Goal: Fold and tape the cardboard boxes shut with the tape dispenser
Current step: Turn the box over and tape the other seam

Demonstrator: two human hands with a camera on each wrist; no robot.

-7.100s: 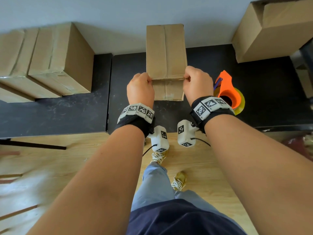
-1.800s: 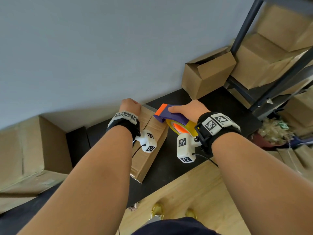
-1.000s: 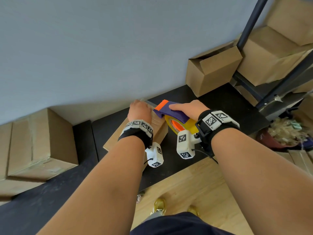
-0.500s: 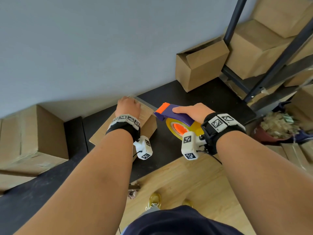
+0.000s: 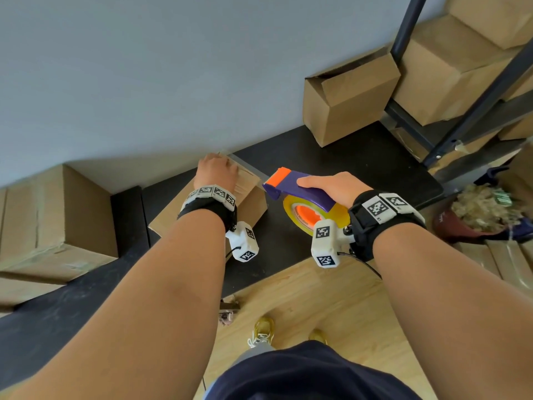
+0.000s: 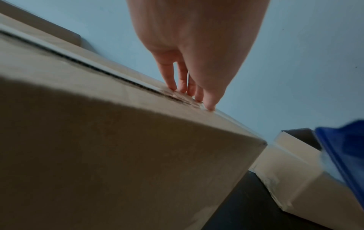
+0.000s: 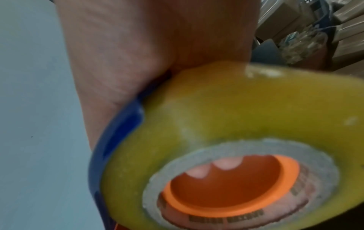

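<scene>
A closed cardboard box (image 5: 251, 204) lies on the black table (image 5: 346, 160). My left hand (image 5: 215, 170) rests on the far end of its top. In the left wrist view the fingers (image 6: 184, 84) are straight and press down on wrinkled clear tape by the centre seam of the box (image 6: 118, 147). My right hand (image 5: 331, 187) grips the purple and orange tape dispenser (image 5: 291, 184) with its yellow tape roll (image 5: 340, 217), just right of the box and off it. A clear tape strip (image 5: 249, 168) runs from the box's corner toward the dispenser's mouth. The tape roll (image 7: 236, 109) fills the right wrist view.
An open-flapped box (image 5: 349, 102) stands at the table's back right, next to a dark metal rack (image 5: 473, 102) loaded with boxes (image 5: 444, 70). Taped boxes (image 5: 54, 220) are stacked at the left. A grey wall lies behind, wood floor below.
Seven seconds ago both hands held the box and the dispenser lay on the table. In the last second the right hand drew the dispenser right, off the box. The left hand stays on top.
</scene>
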